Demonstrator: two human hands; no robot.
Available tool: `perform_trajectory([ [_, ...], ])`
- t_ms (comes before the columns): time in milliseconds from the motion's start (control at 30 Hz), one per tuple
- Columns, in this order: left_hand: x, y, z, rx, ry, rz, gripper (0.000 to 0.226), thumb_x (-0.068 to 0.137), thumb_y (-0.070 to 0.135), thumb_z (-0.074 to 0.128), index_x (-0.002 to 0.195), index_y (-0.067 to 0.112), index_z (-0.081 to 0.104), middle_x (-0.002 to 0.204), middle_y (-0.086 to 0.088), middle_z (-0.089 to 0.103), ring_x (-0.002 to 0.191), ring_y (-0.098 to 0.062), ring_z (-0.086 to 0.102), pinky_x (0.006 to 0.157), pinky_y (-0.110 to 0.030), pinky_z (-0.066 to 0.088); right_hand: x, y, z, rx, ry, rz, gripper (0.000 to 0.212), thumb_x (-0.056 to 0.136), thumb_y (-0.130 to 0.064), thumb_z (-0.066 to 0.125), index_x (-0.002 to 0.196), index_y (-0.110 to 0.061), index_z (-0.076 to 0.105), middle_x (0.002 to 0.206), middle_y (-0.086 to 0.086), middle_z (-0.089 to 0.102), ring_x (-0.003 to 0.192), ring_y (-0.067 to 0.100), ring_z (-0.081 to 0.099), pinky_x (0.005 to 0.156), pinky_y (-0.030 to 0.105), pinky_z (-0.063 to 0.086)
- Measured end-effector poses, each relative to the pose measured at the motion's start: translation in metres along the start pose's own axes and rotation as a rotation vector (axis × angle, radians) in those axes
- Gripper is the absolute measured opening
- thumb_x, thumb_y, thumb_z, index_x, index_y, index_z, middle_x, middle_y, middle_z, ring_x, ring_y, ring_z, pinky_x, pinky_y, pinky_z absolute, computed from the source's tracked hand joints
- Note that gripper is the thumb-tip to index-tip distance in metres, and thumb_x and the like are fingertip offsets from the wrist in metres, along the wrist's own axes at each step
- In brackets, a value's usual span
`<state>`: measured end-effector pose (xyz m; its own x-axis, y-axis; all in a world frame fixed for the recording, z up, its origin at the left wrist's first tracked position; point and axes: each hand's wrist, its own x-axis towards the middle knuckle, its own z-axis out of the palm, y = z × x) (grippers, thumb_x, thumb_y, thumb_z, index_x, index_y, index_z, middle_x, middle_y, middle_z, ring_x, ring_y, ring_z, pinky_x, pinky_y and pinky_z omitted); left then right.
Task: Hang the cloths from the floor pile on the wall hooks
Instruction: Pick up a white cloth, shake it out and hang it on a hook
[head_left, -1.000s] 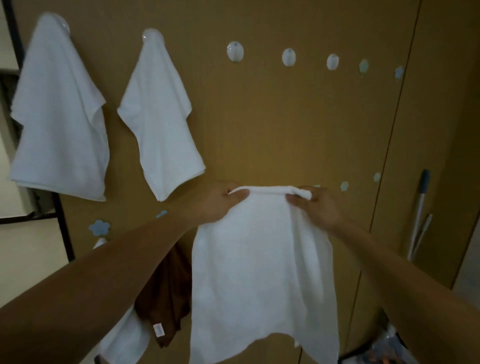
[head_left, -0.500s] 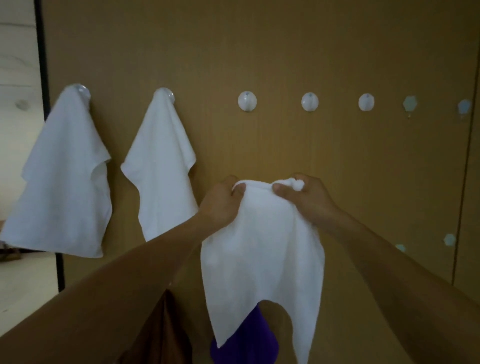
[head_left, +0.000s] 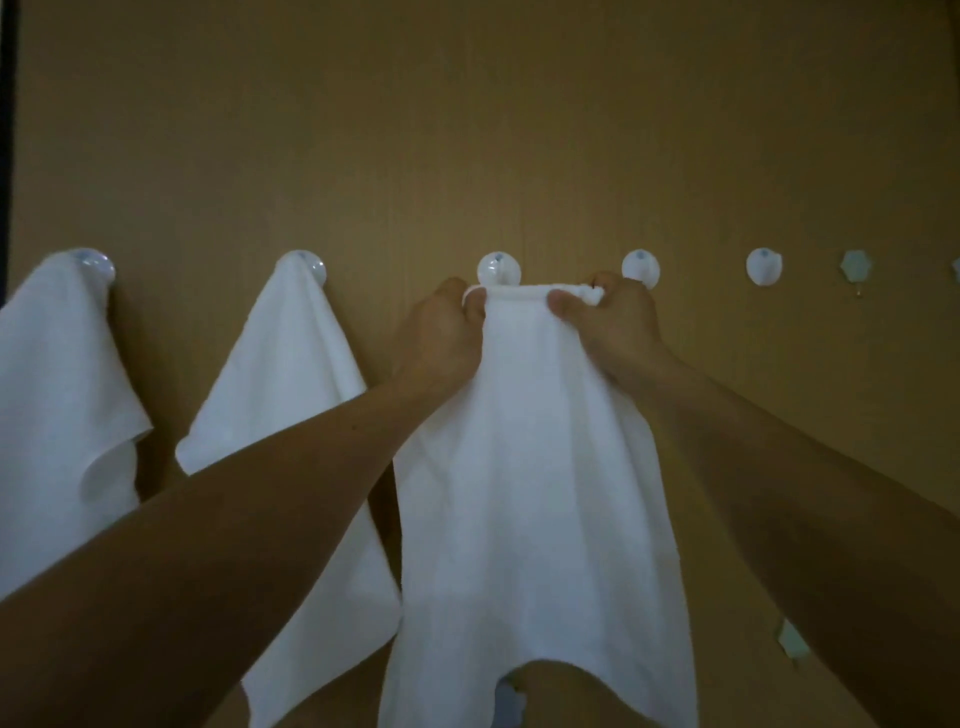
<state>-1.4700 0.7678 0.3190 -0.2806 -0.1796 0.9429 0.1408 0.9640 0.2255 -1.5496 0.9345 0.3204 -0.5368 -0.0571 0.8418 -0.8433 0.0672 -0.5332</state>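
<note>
White terry cloth (head_left: 524, 467), its top hem pinched tight by left hand (head_left: 441, 332) and right hand (head_left: 613, 322), has risen to just below the round white plastic wall hook (head_left: 498, 267) at its 12 o'clock, so looping it on seems next

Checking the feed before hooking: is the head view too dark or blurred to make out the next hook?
Head view: dim and warm-tinted, slightly soft, no glare; the held cloth and the bare hook just above its top edge are readable.
</note>
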Motion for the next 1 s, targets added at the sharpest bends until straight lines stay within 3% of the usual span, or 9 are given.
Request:
perform_trajectory([
  [100,0.033,-0.006,-0.001,0.046,0.032,0.019,0.028,0.101,0.039,0.034,0.085,0.019,0.045,0.067,0.01,0.041,0.059,-0.008,0.039,0.053,-0.027,0.026,0.031,-0.007,0.011,-0.026,0.045,-0.001,0.034,0.082,-0.044,0.065,0.105,-0.021,0.059,0.103,0.0,0.065,0.098,0.023,0.064,0.086,0.037,0.052],
  [233,0.069,-0.011,-0.003,0.102,0.058,-0.006,0.03,0.099,0.041,0.038,0.089,0.016,0.051,0.08,0.001,0.05,0.075,-0.022,0.045,0.067,-0.031,0.032,0.068,-0.016,0.023,-0.023,0.074,-0.048,0.028,0.079,-0.043,0.068,0.098,-0.025,0.057,0.103,0.001,0.066,0.1,0.026,0.065,0.087,0.039,0.053],
  [367,0.088,-0.017,-0.005,0.174,0.002,-0.052,0.03,0.096,0.042,0.044,0.097,0.014,0.056,0.092,-0.003,0.057,0.083,-0.024,0.053,0.071,-0.032,0.039,0.092,-0.014,0.029,-0.073,0.042,0.0,0.049,0.079,-0.044,0.068,0.119,-0.016,0.062,0.114,0.003,0.066,0.103,0.024,0.063,0.09,0.039,0.052],
  [533,0.083,-0.015,0.004,0.312,0.003,-0.068,0.027,0.09,0.043,0.048,0.089,0.016,0.054,0.085,-0.001,0.057,0.079,-0.024,0.054,0.067,-0.031,0.041,0.099,0.005,0.032,-0.047,-0.027,0.025,0.014,0.07,-0.036,0.073,0.075,-0.026,0.064,0.078,-0.013,0.066,0.08,0.013,0.065,0.076,0.032,0.054],
  [633,0.083,-0.007,-0.001,0.094,-0.19,-0.302,0.029,0.079,0.037,0.062,0.067,0.012,0.056,0.067,0.0,0.057,0.063,-0.02,0.054,0.053,-0.025,0.036,0.097,0.006,0.028,-0.011,-0.094,0.102,0.019,0.066,-0.031,0.076,0.08,-0.02,0.068,0.082,-0.006,0.068,0.08,0.014,0.065,0.071,0.028,0.051],
  [733,0.078,0.001,-0.009,0.089,-0.404,-0.475,0.028,0.081,0.045,0.065,0.071,0.02,0.056,0.073,0.004,0.054,0.064,-0.015,0.051,0.05,-0.028,0.033,0.09,0.002,0.022,-0.14,-0.201,0.168,0.022,0.065,-0.033,0.074,0.071,-0.015,0.062,0.072,0.001,0.064,0.067,0.018,0.062,0.06,0.028,0.045],
  [867,0.073,0.008,-0.006,0.342,-0.338,-0.341,0.045,0.073,0.061,0.062,0.076,0.016,0.059,0.073,0.002,0.059,0.065,-0.016,0.056,0.056,-0.028,0.037,0.077,-0.005,0.027,-0.586,-0.098,-0.062,0.031,0.068,-0.046,0.067,0.074,-0.017,0.055,0.077,0.0,0.055,0.076,0.022,0.054,0.064,0.03,0.037],
  [933,0.067,0.008,-0.002,0.651,-0.093,-0.087,0.052,0.075,0.063,0.057,0.094,0.015,0.057,0.085,0.003,0.059,0.077,-0.021,0.056,0.067,-0.034,0.037,0.069,-0.005,0.031,-0.767,0.077,-0.323,0.027,0.076,-0.04,0.065,0.094,-0.021,0.057,0.099,0.004,0.051,0.094,0.024,0.047,0.078,0.036,0.034],
  [1000,0.059,0.006,0.005,0.809,0.069,0.256,0.043,0.084,0.047,0.053,0.111,0.013,0.051,0.102,-0.005,0.053,0.094,-0.028,0.05,0.076,-0.039,0.034,0.061,-0.002,0.035,-0.74,0.033,-0.478,0.022,0.086,-0.03,0.058,0.103,-0.016,0.061,0.104,0.006,0.056,0.097,0.026,0.053,0.08,0.037,0.041],
])
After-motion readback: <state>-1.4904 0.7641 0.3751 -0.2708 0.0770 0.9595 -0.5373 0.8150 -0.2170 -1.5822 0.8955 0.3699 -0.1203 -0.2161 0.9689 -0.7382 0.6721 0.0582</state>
